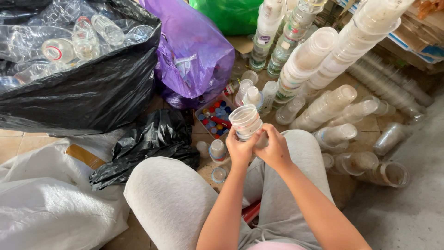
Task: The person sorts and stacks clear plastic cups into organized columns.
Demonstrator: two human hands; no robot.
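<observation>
Both hands up over the grey-trousered knees, gripping a short stack of clear plastic cups (246, 121): left hand (240, 149) wrapped round its left side, right hand (274, 149) pinching its right side, fingertips nearly touching. Just beyond, a small tray of coloured bottle caps (215, 118). Far left, black bag of clear bottles (88, 92); far right, tall leaning cup stacks (323, 65).

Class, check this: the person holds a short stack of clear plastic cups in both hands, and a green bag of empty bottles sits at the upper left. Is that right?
Not quite. The head view shows the bag of bottles is black, not green. Both hands, left hand and right hand, do hold the stack of clear cups.
</observation>
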